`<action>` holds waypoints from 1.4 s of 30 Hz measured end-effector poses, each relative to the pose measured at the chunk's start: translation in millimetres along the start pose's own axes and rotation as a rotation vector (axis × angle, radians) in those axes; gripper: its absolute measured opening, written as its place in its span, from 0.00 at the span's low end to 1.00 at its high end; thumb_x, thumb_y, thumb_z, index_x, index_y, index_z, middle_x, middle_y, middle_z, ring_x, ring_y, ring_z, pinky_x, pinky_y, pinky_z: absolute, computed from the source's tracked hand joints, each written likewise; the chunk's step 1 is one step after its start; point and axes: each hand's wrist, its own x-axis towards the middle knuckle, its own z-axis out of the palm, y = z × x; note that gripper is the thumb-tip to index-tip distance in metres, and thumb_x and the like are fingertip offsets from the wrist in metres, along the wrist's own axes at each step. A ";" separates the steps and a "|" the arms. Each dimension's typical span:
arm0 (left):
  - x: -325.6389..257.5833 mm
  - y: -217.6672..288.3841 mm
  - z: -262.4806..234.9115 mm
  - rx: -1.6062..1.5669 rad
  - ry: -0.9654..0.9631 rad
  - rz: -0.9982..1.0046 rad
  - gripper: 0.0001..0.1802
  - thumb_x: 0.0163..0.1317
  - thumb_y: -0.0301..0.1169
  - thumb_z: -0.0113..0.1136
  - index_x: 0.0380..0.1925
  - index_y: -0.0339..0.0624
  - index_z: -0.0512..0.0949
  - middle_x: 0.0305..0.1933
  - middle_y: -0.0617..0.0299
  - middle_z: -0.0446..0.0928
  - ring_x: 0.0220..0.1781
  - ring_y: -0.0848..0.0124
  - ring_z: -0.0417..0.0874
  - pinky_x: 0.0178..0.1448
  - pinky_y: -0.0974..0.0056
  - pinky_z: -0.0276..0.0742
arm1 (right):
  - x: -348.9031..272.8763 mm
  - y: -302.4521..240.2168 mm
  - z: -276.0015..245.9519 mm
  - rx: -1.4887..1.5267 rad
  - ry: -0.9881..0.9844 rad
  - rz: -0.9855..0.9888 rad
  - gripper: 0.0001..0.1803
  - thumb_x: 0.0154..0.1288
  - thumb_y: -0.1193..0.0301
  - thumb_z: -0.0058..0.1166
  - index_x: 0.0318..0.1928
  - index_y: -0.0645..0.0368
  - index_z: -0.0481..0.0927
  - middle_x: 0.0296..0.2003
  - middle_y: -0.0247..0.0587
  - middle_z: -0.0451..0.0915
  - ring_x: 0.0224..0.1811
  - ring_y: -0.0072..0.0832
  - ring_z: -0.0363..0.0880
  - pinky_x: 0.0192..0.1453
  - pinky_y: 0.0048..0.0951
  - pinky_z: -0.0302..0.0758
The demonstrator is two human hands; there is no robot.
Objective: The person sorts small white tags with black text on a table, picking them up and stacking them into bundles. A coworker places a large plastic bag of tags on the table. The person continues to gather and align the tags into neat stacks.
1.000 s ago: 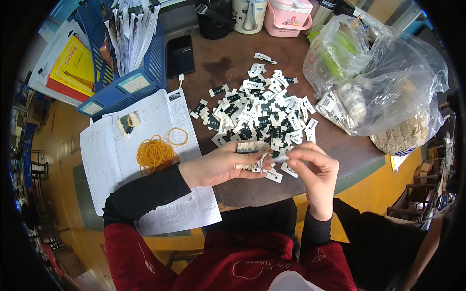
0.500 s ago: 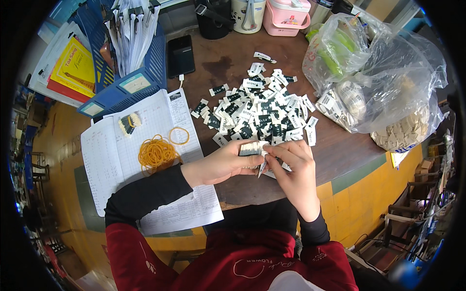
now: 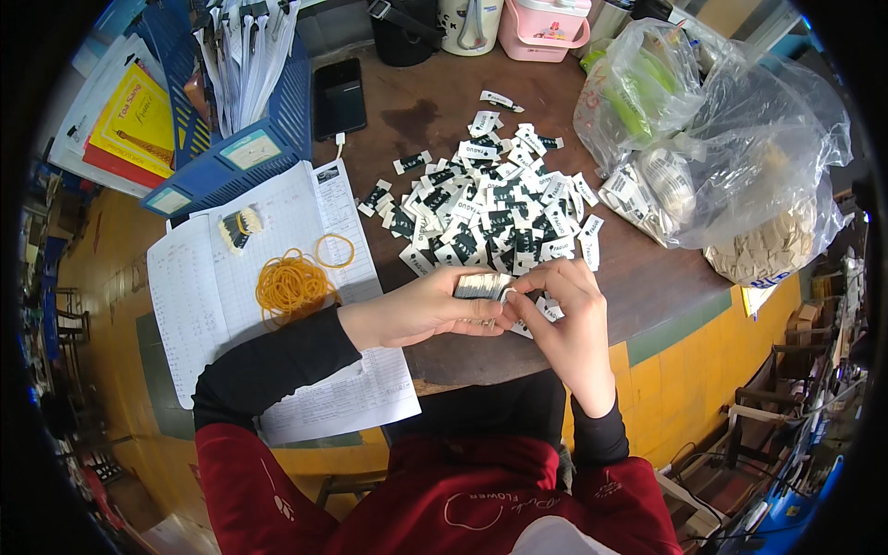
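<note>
A thick stack of small fabric labels (image 3: 479,286), pale on top with dark parts, lies gripped in my left hand (image 3: 407,313), thumb along its near side. My right hand (image 3: 572,313) is closed in a pinch at the right end of that stack, thumb and forefinger on a label at its edge; the fingers partly hide this label. Just beyond both hands spreads a loose pile of white and dark green labels (image 3: 499,208). A few labels show under and beside my right fingers.
On the left, open notebook sheets (image 3: 199,314) carry orange rubber bands (image 3: 294,287) and a banded label bundle (image 3: 240,228). Behind them stand a blue file rack (image 3: 250,162) and a black phone (image 3: 339,99). Clear plastic bags (image 3: 731,148) sit right; a pink container (image 3: 544,28) stands at the back.
The label that hung down from my right fingers now sits against the stack's end. My right thumb and forefinger have closed in there. The view has shifted slightly.
</note>
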 end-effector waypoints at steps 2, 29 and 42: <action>-0.6 0.2 -0.9 -0.021 -0.008 -0.022 0.19 0.71 0.33 0.58 0.58 0.36 0.72 0.53 0.59 0.78 0.57 0.69 0.81 0.66 0.59 0.78 | 1.4 1.8 -0.7 -0.008 0.003 -0.033 0.06 0.50 0.79 0.66 0.31 0.60 0.83 0.31 0.37 0.81 0.39 0.36 0.77 0.45 0.33 0.73; -1.9 4.9 -3.6 -0.254 0.165 -0.064 0.16 0.70 0.29 0.57 0.56 0.39 0.73 0.49 0.60 0.78 0.54 0.69 0.82 0.60 0.60 0.81 | 7.3 -5.2 8.1 0.109 -0.166 -0.261 0.36 0.50 0.75 0.70 0.62 0.59 0.73 0.56 0.48 0.77 0.59 0.44 0.76 0.69 0.46 0.67; -0.5 12.4 -0.2 -0.303 0.211 0.109 0.18 0.73 0.30 0.54 0.59 0.35 0.69 0.45 0.61 0.75 0.53 0.71 0.79 0.70 0.55 0.76 | 3.4 75.4 -16.7 -0.331 0.138 0.392 0.09 0.59 0.69 0.67 0.32 0.62 0.83 0.28 0.37 0.76 0.32 0.32 0.74 0.41 0.31 0.70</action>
